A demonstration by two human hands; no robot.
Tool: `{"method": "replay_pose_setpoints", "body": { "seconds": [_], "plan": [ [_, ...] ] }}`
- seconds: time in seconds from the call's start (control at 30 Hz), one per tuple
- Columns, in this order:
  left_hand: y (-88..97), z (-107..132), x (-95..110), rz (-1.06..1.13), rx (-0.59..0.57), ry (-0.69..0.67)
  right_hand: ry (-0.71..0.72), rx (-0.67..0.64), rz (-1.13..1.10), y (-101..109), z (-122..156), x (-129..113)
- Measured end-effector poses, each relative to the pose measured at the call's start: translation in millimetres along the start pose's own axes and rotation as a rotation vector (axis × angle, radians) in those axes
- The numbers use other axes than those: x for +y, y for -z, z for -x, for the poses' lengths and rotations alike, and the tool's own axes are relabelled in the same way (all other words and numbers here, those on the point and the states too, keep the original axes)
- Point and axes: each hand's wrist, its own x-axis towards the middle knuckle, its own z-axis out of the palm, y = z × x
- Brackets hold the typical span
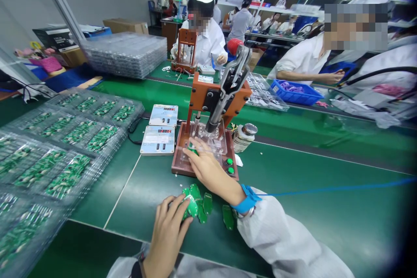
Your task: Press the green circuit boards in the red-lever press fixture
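A test fixture (181,161) with an orange upright frame, a red-knobbed toggle lever (228,82) and clear plates stands in front of me. My right hand (206,163) reaches into it, thumb and fingers about a small green circuit board (193,148), partly hidden by the fingers. My left hand (171,217) is at a loose pile of green circuit boards (202,213) on the bench, its fingers and thumb closed around a green board (192,206) at the pile's left side. A blue wrist strap (249,200) with a cord is on my right wrist.
Clear trays (97,156) filled with circuit boards lie left, with stacked trays (127,52) behind. Two display boxes (158,140) sit left of the fixture, a capped bottle (245,137) right of it. Across the green bench, people in white work near a blue basket (296,93).
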Motion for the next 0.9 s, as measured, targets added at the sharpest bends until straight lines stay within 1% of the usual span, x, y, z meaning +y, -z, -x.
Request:
{"method": "replay_pose_setpoints", "body": {
  "seconds": [0.17,0.27,0.33,0.4,0.43,0.47,0.5,0.53,0.57,0.6,0.63,0.67,0.7,0.73,0.77,0.8,0.83,0.87,0.9],
  "plan": [
    [0.0,-2,3,-0.028,0.0,0.0,-0.018,0.009,0.002,0,-10,7],
    [-1.1,-3,3,-0.046,0.036,-0.03,-0.014,0.009,0.018,7,-1,-4],
    [-3.6,-4,1,-0.051,0.08,-0.063,0.018,-0.039,0.002,21,15,-19],
    [-6.8,-4,-2,-0.052,0.133,-0.096,0.061,-0.14,-0.061,44,35,-30],
    [-8.3,-4,-4,-0.05,0.153,-0.105,0.065,-0.187,-0.104,58,45,-31],
    [-9.6,-4,-6,-0.046,0.161,-0.109,0.045,-0.215,-0.139,73,53,-25],
    [-10.5,-4,-7,-0.042,0.158,-0.106,-0.003,-0.219,-0.157,89,60,-13],
    [-11.1,-3,-9,-0.037,0.148,-0.099,-0.087,-0.194,-0.148,103,64,5],
    [-11.2,-3,-9,-0.03,0.134,-0.088,-0.188,-0.154,-0.113,117,67,30],
    [-10.9,-2,-10,-0.024,0.121,-0.073,-0.323,-0.09,-0.035,129,67,59],
    [-10.3,-1,-11,-0.017,0.114,-0.057,-0.49,-0.012,0.065,139,66,90],
    [-9.5,0,-11,-0.009,0.111,-0.043,-0.591,0.05,0.128,146,64,121],
    [-8.4,1,-11,0.002,0.11,-0.032,-0.657,0.096,0.17,151,61,150],
    [-7.2,2,-10,0.015,0.107,-0.027,-0.716,0.142,0.207,154,58,175],
    [-5.8,4,-10,0.029,0.098,-0.021,-0.76,0.182,0.235,154,56,195],
    [-4.3,5,-9,0.045,0.085,-0.016,-0.793,0.215,0.255,154,54,208],
    [-2.8,7,-9,0.061,0.073,-0.011,-0.817,0.244,0.271,151,54,216],
    [-1.1,9,-9,0.076,0.061,-0.001,-0.826,0.267,0.28,148,55,216],
    [0.8,10,-9,0.091,0.058,0.01,-0.818,0.282,0.279,144,57,211]
  ]
}}
